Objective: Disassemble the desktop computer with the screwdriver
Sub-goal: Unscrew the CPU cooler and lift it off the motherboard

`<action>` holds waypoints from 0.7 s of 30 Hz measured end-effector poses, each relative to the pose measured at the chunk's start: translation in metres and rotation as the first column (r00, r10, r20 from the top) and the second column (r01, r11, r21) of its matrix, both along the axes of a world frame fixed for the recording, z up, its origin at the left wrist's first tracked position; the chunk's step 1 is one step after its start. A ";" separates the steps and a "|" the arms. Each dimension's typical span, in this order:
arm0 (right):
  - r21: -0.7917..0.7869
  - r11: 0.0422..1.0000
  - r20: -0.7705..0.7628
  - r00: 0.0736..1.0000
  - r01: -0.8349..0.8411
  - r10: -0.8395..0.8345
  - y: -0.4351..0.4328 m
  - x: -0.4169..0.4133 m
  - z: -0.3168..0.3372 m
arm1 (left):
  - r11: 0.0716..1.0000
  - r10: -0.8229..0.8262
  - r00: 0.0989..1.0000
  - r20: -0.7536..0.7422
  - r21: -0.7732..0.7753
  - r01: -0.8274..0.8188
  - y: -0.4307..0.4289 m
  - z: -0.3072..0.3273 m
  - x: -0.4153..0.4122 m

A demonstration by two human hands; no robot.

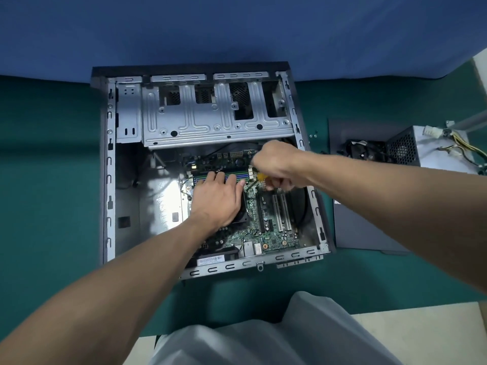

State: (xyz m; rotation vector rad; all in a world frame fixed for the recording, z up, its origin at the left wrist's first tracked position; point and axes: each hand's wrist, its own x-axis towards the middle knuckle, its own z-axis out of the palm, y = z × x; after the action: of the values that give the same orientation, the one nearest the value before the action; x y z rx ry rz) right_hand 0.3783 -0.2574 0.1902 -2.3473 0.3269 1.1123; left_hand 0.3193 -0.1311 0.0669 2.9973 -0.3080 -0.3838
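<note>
An open desktop computer case (108, 164) lies flat on a green mat, with its green motherboard (274, 233) exposed inside. My left hand (214, 198) rests flat, fingers spread, on the part of the board by the memory slots, covering what lies beneath. My right hand (276, 164) is closed around a screwdriver with a yellow handle (261, 177), whose tip points down at the board just right of my left fingers. The silver drive cage (210, 119) spans the far half of the case.
To the right of the case lie a dark side panel (363, 233), a removed fan (366, 150) and a power supply (421, 146) with loose yellow and white cables. Two small screws (313, 134) sit on the mat near the case's far right corner. A blue cloth (237, 35) hangs behind.
</note>
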 end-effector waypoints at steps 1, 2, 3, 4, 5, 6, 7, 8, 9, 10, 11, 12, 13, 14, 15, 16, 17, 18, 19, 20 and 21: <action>-0.026 0.997 -0.093 0.993 0.076 -0.078 0.000 0.002 0.000 | 1.000 0.000 1.000 0.002 0.000 0.000 0.000 -0.001 0.000; -0.058 0.996 -0.141 0.988 0.062 -0.069 0.001 0.003 0.002 | 1.000 0.001 1.000 -0.001 -0.001 -0.001 -0.001 -0.001 0.001; -0.086 0.996 -0.136 0.991 -0.011 -0.001 0.002 0.003 0.003 | 1.000 0.002 1.000 -0.002 -0.004 -0.002 -0.001 -0.002 0.001; -0.120 0.984 -0.079 0.990 -0.128 0.120 0.003 0.003 0.003 | 1.000 0.003 1.000 0.003 -0.006 -0.003 -0.001 -0.002 0.001; -0.167 0.951 -0.006 0.965 -0.259 0.261 0.005 0.001 0.003 | 1.000 0.004 1.000 0.009 -0.010 -0.003 -0.001 -0.003 0.001; -0.226 0.895 0.046 0.914 -0.385 0.404 0.009 -0.002 0.006 | 1.000 0.004 1.000 0.010 -0.015 -0.004 -0.001 -0.002 0.001; -0.279 0.836 0.082 0.855 -0.473 0.512 0.011 -0.004 0.008 | 1.000 0.004 1.000 0.009 -0.018 -0.004 -0.002 -0.002 0.001; -0.319 0.786 0.110 0.804 -0.529 0.585 0.011 -0.005 0.008 | 1.000 0.001 1.000 0.008 -0.018 0.000 -0.002 -0.001 0.001; -0.354 0.720 0.116 0.736 -0.598 0.668 0.012 -0.005 0.009 | 1.000 -0.003 1.000 0.005 -0.016 0.003 -0.002 -0.001 0.001; -0.388 0.636 0.136 0.641 -0.667 0.755 0.013 -0.006 0.011 | 1.000 -0.003 1.000 0.001 -0.017 0.003 -0.002 0.000 0.002; -0.410 0.573 0.169 0.558 -0.710 0.813 0.015 -0.007 0.013 | 1.000 -0.002 1.000 -0.003 -0.020 0.002 -0.002 -0.001 0.002; -0.429 0.485 0.180 0.454 -0.762 0.872 0.015 -0.005 0.013 | 1.000 0.000 1.000 -0.007 -0.023 0.000 -0.002 -0.001 0.002; -0.441 0.433 0.172 0.399 -0.786 0.900 0.016 -0.003 0.016 | 1.000 0.002 1.000 -0.007 -0.029 -0.003 -0.002 -0.002 0.002; -0.442 0.405 0.158 0.375 -0.800 0.913 0.016 0.000 0.017 | 0.999 0.006 1.000 -0.003 -0.034 -0.006 -0.002 -0.002 0.002; -0.402 0.456 0.171 0.423 -0.794 0.890 0.015 0.004 0.016 | 0.999 0.008 1.000 0.003 -0.034 -0.008 -0.002 -0.003 0.002; -0.338 0.528 0.192 0.492 -0.779 0.849 0.014 0.006 0.012 | 1.000 0.007 1.000 0.007 -0.029 -0.007 -0.001 -0.003 0.002; -0.263 0.639 0.207 0.605 -0.723 0.769 0.014 0.006 0.009 | 1.000 0.005 1.000 0.004 -0.023 -0.005 -0.001 -0.004 0.002; -0.195 0.757 0.228 0.721 -0.624 0.654 0.014 0.005 0.006 | 1.000 0.006 1.000 -0.001 -0.027 -0.006 -0.001 -0.005 0.002; -0.123 0.876 0.219 0.848 -0.466 0.482 0.015 0.003 0.004 | 0.999 0.014 1.000 0.002 -0.039 -0.014 -0.001 -0.006 0.002; -0.065 0.960 0.159 0.947 -0.271 0.278 0.016 0.003 0.003 | 0.999 0.024 1.000 0.010 -0.048 -0.024 -0.001 -0.006 0.002; -0.042 0.995 0.065 0.993 -0.091 0.093 0.017 0.004 0.002 | 0.998 0.029 0.999 0.016 -0.049 -0.029 -0.001 -0.006 0.002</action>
State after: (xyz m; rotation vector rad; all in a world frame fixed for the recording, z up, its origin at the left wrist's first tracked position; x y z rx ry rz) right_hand 0.3825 -0.2404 0.1921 -2.4499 0.2198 1.0751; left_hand 0.3212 -0.1323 0.0607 2.9556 -0.2709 -0.3430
